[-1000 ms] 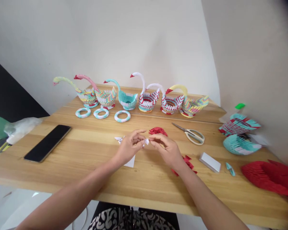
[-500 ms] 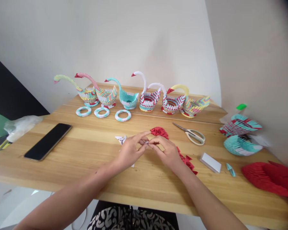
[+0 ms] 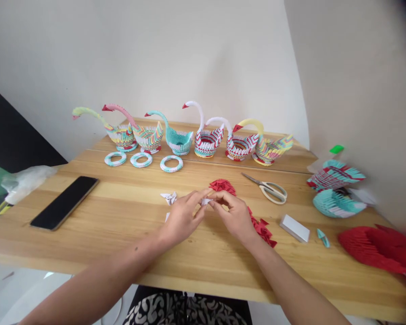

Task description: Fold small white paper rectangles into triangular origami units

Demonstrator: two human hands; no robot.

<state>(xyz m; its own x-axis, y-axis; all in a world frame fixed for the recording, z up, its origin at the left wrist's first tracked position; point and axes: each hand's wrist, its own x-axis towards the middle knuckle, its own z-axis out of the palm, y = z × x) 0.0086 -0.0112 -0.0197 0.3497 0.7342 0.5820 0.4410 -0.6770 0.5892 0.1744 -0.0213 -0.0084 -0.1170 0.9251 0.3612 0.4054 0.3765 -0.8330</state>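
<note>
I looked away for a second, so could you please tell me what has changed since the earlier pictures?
Both hands, left and right, sank slightly toward the table and closed in; the white paper piece is now pinched tighter and mostly hidden between them. Nothing was let go. The swans, scissors and phone stayed put.

No words, no numbers, no signs to read anywhere. My phone [image 3: 64, 202] screen all black, nothing on it. White paper bit [image 3: 205, 201] in my fingers blank. Small white box [image 3: 294, 228] plain too. Paper swans [image 3: 208, 135] show only colours, no letters.
</note>
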